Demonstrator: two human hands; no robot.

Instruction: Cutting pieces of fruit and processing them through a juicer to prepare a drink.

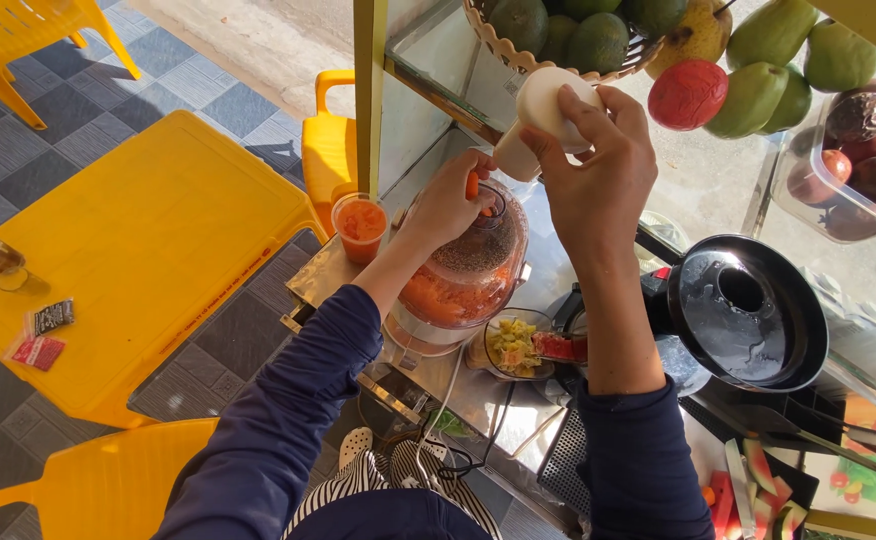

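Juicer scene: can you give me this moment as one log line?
left hand: feeding carrot piece into juicer | right hand: holding white pusher | cup of juice: beside juicer

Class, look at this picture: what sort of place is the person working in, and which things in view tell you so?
Probably a street-side juice stall. A juicer full of orange pulp stands on the metal counter, fresh fruit is piled beside it, and a yellow plastic table sits on the tiled floor.

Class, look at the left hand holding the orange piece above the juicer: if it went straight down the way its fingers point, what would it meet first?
Most likely the feed opening in the clear juicer lid, directly below the left hand and its orange carrot piece; depth is hard to judge.
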